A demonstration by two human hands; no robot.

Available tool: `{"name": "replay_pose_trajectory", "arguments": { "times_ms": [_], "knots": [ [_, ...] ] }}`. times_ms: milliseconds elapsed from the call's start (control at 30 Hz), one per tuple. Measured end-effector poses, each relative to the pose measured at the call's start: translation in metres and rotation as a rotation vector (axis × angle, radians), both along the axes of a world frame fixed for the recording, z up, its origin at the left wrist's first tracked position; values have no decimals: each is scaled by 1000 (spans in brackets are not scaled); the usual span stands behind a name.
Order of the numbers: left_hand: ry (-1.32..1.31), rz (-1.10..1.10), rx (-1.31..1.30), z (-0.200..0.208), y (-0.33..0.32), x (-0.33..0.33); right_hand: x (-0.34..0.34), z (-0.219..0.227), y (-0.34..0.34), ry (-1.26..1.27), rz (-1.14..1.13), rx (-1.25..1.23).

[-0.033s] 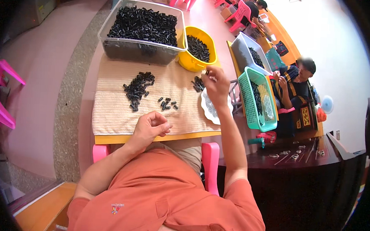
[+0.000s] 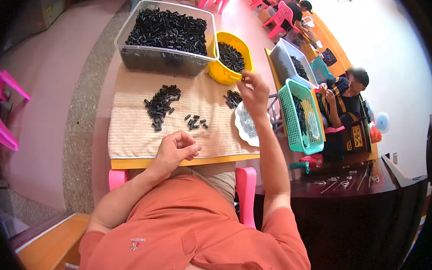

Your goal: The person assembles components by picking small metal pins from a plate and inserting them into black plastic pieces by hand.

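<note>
Clear bin (image 2: pixel 166 60) at desk (image 2: pixel 176 161) far edge, full of small black parts; yellow tub (image 2: pixel 223 72) beside it w/ same parts. Right hand (image 2: pixel 254 93) raised near tub, fingers pinching one black part (image 2: pixel 243 79). Left hand (image 2: pixel 177 150) on cloth (image 2: pixel 129 126) at near edge, loosely curled; can't tell if holding anything.

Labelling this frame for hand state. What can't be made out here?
- Left hand, head view: fingers curled inward; any piece inside is hidden by them.
- Right hand: a small black piece shows at the fingertips, too small to tell its shape.
- Clear bin: its fill depth is masked by the top layer of black pieces.
- White plate: its right part is covered by the right forearm.
</note>
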State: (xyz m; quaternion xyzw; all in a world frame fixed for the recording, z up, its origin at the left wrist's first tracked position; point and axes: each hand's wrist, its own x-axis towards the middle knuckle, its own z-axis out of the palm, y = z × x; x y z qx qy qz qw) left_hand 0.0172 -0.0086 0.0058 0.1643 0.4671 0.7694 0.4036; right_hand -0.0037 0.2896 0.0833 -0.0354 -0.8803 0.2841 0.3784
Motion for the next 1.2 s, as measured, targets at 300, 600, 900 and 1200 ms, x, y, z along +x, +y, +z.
{"name": "replay_pose_trajectory", "arguments": {
  "times_ms": [300, 600, 900, 1200],
  "knots": [
    [16, 35, -30, 3, 0, 1, -80, 30, 43, -5, -229, 101],
    [88, 60, -6, -1, 3, 0, -3, -1, -56, -244, 116, 79],
    [121, 75, -15, -1, 3, 5, 6, -36, -109, -534, 299, 207],
    [170, 127, 20, -4, 3, 6, -17, -53, -146, -581, 185, 468]
  ]
}}
